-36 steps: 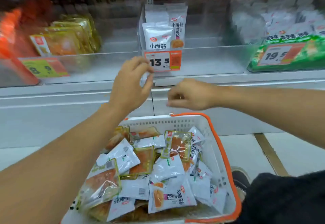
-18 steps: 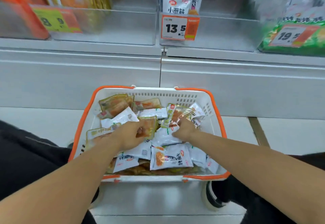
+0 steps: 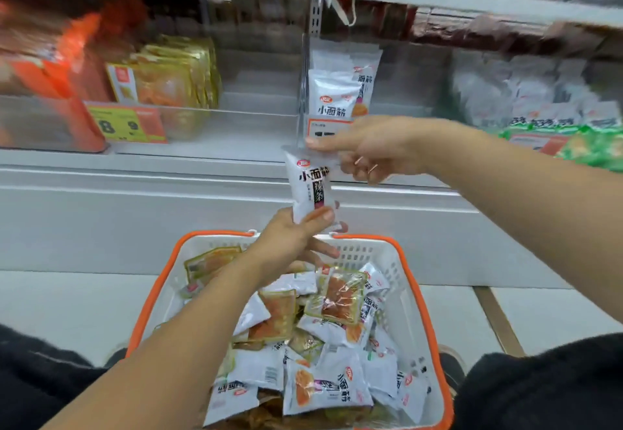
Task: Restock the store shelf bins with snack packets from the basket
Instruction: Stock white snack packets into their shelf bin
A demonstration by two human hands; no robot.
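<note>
Two hands meet at frame centre on one white snack packet [image 3: 312,186], held upright in front of the shelf's lower edge, above the basket and below the centre bin.

- Left hand [image 3: 293,244]: thumb and fingers curled round the packet's lower end; its bottom edge is hidden inside the grip.
- Right hand [image 3: 374,149]: thumb and forefinger pinch the packet's top seam; the other fingers are curled below it, and what looks like thin rings shows on two of them.
- Packet print: a red oval logo, too small to read, then 小面筋 in black with 辣条 on a dark strip beneath.
- Basket [image 3: 409,311], lower centre: white, perforated walls, orange rim. It holds a loose heap of white packets with the same 小面筋 print mixed with clear packets of orange-brown contents. The lower layers are buried and the near edge is cut off by the frame bottom.
- Centre bin packets [image 3: 340,92], upper centre: same white type, standing upright, 小面筋 legible. The orange price tag [image 3: 328,127] below them is mostly covered by the right hand; its figures cannot be read.
- Upper left: gold packets [image 3: 168,79] behind a yellow tag [image 3: 126,124] showing 8 and 9.
- Frame edges: orange packs at far left and white and green packs [image 3: 553,116] at far right are blurred, writing illegible.
- Dark clothing fills both lower corners.
</note>
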